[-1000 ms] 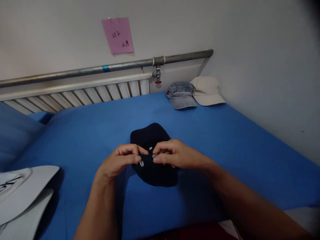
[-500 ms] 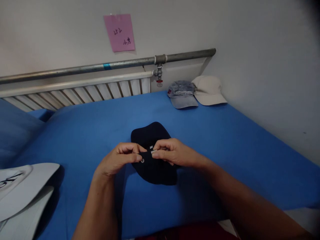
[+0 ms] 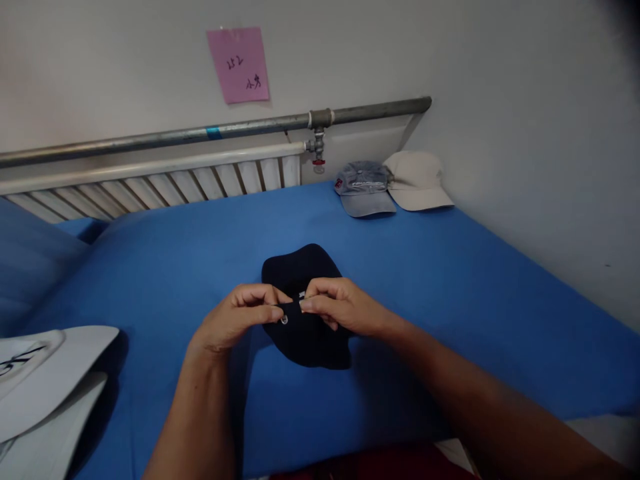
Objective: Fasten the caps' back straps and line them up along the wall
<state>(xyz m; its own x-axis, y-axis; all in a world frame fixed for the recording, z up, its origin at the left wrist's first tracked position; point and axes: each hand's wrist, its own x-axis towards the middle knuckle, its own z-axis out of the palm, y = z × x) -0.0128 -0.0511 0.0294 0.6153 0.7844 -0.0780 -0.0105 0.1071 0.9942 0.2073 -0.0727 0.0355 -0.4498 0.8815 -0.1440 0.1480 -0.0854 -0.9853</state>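
A dark navy cap [image 3: 313, 347] lies on the blue-covered surface in front of me, its brim pointing away. My left hand [image 3: 245, 312] pinches the edge of the cap's back band between thumb and fingers, beside a small metal ring. Close to it, my right hand [image 3: 345, 305] is also closed on the cap, thumb and forefinger pinching the band or strap near a small pale tag. The fingertips of both hands are a short gap apart. What lies under the right fingers is partly hidden.
A grey-blue cap [image 3: 367, 190] and a beige cap [image 3: 419, 180] sit together at the far right. White caps [image 3: 60, 373] lie at the near left. Behind the blue cover [image 3: 200, 247] stand a radiator [image 3: 225, 177] and a metal pipe [image 3: 260, 125]. A pink note [image 3: 240, 67] hangs on the wall.
My right thumb and fingers have shifted slightly left and up along the band. The cap's near right edge has drawn in a little. My left hand stays nearly still.
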